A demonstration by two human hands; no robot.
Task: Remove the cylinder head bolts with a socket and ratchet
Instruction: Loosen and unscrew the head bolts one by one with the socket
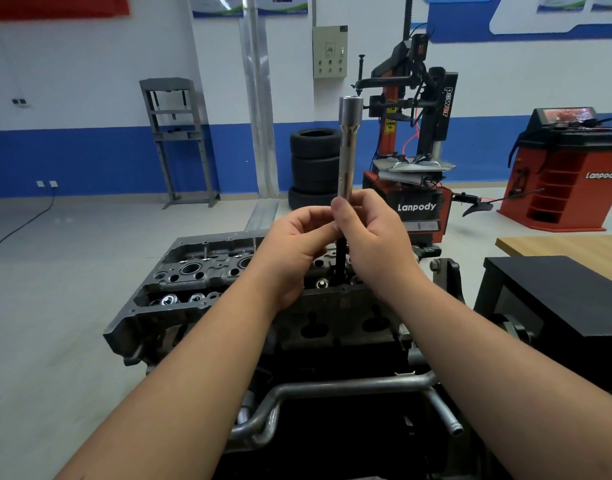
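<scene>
A grey cylinder head (200, 271) sits on top of an engine in front of me. A long silver socket extension (347, 147) stands upright above it, its open end at the top. Below my fingers a thin dark shaft (340, 261), possibly a bolt, runs down into the head. My left hand (297, 244) pinches the tool's lower end from the left. My right hand (374, 237) grips the same spot from the right, thumb in front. No ratchet handle is in view.
A black box (554, 296) and a wooden table (567, 245) stand at my right. Metal coolant pipes (349, 386) cross the engine's near side. Behind are stacked tyres (315, 164), a red tyre changer (412, 140), a red wheel balancer (567, 174) and a grey press frame (180, 140).
</scene>
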